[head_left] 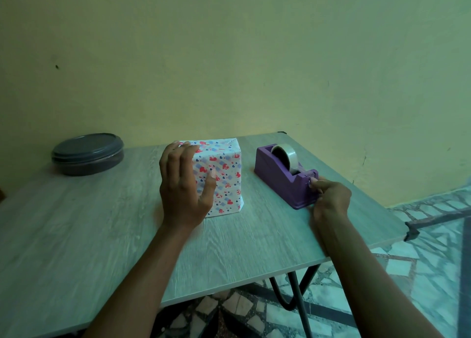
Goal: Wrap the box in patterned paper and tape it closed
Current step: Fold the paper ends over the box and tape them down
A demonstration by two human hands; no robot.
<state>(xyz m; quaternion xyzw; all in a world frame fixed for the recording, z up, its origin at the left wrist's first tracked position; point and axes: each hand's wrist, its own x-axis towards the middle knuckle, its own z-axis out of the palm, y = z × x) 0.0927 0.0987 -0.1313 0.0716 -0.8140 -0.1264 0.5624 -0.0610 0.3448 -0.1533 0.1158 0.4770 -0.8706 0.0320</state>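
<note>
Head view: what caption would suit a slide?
Left hand steadies the wrapped box while right hand pinches tape at the dispenser.

The box (221, 177), wrapped in heart-patterned paper, stands upright on the surface (76, 235). The left hand (184, 184) rests against its near face, fingers straight, thumb on the paper. Just to its right sits a purple dispenser (285, 177) holding a tape roll (284, 156). The right hand (331, 197) pinches at the dispenser's cutter end. A dark lidded tub (88, 154) stands at the far left.

Head view, forward and down over the table (102, 235) (close, wide-angle)
</note>
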